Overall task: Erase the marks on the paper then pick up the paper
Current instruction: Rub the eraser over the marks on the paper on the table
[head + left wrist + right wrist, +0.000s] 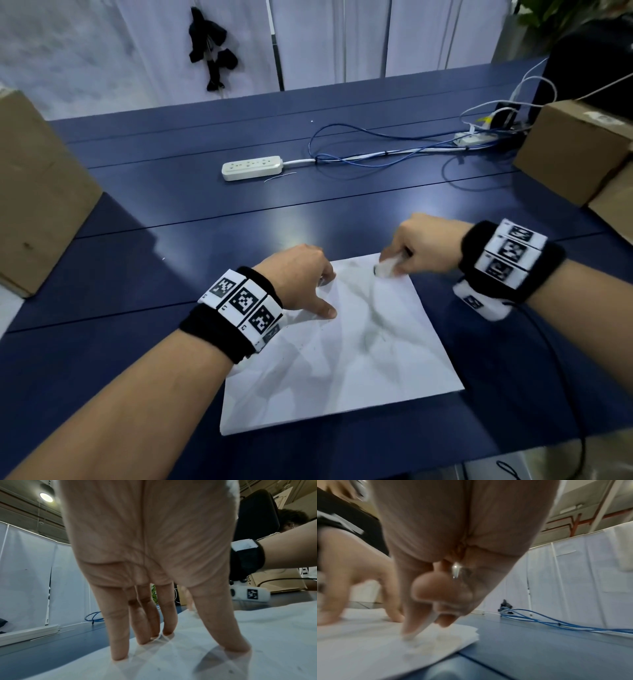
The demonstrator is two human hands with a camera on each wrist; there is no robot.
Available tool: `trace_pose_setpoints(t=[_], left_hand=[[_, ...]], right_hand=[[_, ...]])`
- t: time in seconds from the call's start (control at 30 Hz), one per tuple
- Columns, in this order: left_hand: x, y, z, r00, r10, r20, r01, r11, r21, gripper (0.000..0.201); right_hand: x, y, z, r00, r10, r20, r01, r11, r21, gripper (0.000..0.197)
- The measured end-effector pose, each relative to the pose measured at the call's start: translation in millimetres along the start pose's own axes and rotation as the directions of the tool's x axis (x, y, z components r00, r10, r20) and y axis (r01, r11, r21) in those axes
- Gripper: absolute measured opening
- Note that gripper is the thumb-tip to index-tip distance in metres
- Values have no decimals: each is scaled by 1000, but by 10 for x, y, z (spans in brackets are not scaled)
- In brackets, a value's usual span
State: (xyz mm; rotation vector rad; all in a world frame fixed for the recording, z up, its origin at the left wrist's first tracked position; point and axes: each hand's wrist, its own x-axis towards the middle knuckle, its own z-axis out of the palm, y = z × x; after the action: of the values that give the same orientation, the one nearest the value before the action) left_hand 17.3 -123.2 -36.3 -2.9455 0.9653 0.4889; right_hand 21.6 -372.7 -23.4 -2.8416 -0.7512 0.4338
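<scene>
A white sheet of paper (346, 359) lies on the dark blue table (171, 260), with faint grey smudges across its middle. My left hand (308, 284) presses straight fingertips (120, 654) down on the sheet's far left part. My right hand (418, 246) is at the far right corner, its fingers curled round a small white eraser (387, 265) that touches the paper (368, 649). The eraser is blurred; in the right wrist view the right hand (426, 615) mostly hides it. A short dark mark shows just left of the eraser.
A white power strip (251, 168) and blue cables (376, 154) lie further back on the table. Cardboard boxes stand at the left (37, 192) and right (579, 147) edges. White curtain panels (325, 37) close the back.
</scene>
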Motion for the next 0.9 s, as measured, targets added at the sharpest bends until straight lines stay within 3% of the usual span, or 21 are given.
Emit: trace_pose_setpoints(t=[0.1,0.13,0.27,0.33,0.4,0.53,0.63,0.73,0.8,0.9], left_hand=[[5,-9,8,1000,-2,3,2,1000,-3,48],[3,-8,7,1000,-3,6,3,1000,-5,48],[-9,10,-2,1000,-4,11,4,1000,14,48],[-10,8,-7,1000,-10,16,10,1000,17,48],[-4,1,-3,1000,-12,18,11,1000,15,48],[13,-14,13,1000,-8,22,8,1000,11,48],[16,-7,4,1000,-9,21,9,1000,14,49],[13,4,-7,1000,-9,24,9,1000,12,50],[14,-3,-9,1000,-9,22,9,1000,12,50],[17,-11,-2,1000,-10,22,10,1000,1,50]], right_hand=[[-235,-157,28,968,-63,243,33,992,124,27],[-236,-154,29,965,-49,257,12,990,142,26],[77,-13,-58,998,40,-39,-40,999,7,27],[160,8,-99,993,69,-98,-71,997,-17,26],[108,27,-61,998,48,-37,-48,999,-5,30],[-158,-64,39,964,-42,261,3,989,146,32],[-22,-41,-34,992,23,121,-33,996,80,28],[136,53,-87,995,85,-49,-83,996,41,39],[90,58,-68,995,82,-60,-82,997,-4,29],[-94,-26,1,997,14,74,-15,1000,1,29]])
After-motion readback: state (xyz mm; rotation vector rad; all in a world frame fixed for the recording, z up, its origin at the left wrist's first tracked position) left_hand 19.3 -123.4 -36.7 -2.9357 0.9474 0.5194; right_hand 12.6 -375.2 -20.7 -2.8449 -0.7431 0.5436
